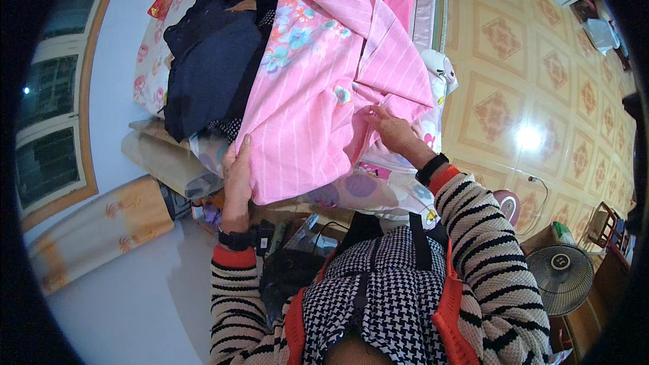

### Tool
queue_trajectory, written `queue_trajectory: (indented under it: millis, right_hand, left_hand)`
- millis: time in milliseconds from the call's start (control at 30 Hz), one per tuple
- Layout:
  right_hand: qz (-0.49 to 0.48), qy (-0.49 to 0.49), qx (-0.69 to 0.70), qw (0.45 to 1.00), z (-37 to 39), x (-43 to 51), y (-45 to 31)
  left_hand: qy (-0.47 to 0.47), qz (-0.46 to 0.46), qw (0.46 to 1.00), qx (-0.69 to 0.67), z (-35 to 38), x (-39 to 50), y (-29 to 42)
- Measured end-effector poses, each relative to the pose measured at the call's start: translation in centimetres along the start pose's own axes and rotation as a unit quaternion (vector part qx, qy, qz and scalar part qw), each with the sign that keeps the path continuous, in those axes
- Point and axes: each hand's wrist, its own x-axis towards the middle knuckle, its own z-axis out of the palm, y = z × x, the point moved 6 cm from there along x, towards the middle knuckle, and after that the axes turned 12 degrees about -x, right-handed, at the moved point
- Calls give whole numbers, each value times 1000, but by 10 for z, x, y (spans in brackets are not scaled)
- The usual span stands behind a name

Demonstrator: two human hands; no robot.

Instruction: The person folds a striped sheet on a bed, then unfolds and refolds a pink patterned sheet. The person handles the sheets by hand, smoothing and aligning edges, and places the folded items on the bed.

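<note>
A large pink striped cloth (299, 126) with printed flowers spreads in front of me, partly folded over itself on its right side. My left hand (237, 170) grips its near left edge, thumb on top and fingers hidden beneath. On the right, my right hand (393, 129) has its fingertips at a folded edge of the cloth, and the fabric bunches there. Dark navy clothing (213, 71) lies in a heap just left of the pink cloth. Under both is a bed with patterned bedding (345, 195).
A rolled beige mat (162, 157) lies by the left wall, below barred windows (56, 91). Tiled floor (497, 111) runs along the bed's right side. A fan (559, 274) stands at lower right. A black bag (291, 268) and clutter sit close to my body.
</note>
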Motion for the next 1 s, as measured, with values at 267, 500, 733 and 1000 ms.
queue_trajectory:
  millis: [267, 500, 733, 1000]
  right_hand:
    - [-17, -82, -69, 994, 20, -2, -3]
    - [2, -63, 27, 998, -19, -51, -3]
    - [-34, 40, 94, 994, -87, -92, 1]
    - [-4, -43, 117, 992, -100, -134, 13]
  left_hand:
    - [-14, 36, 997, 63, -38, 36, -18]
    - [-21, 71, 994, 85, -66, 61, -35]
    - [-28, 61, 995, 76, -83, 63, -16]
    - [43, 73, 993, 79, -117, 43, 30]
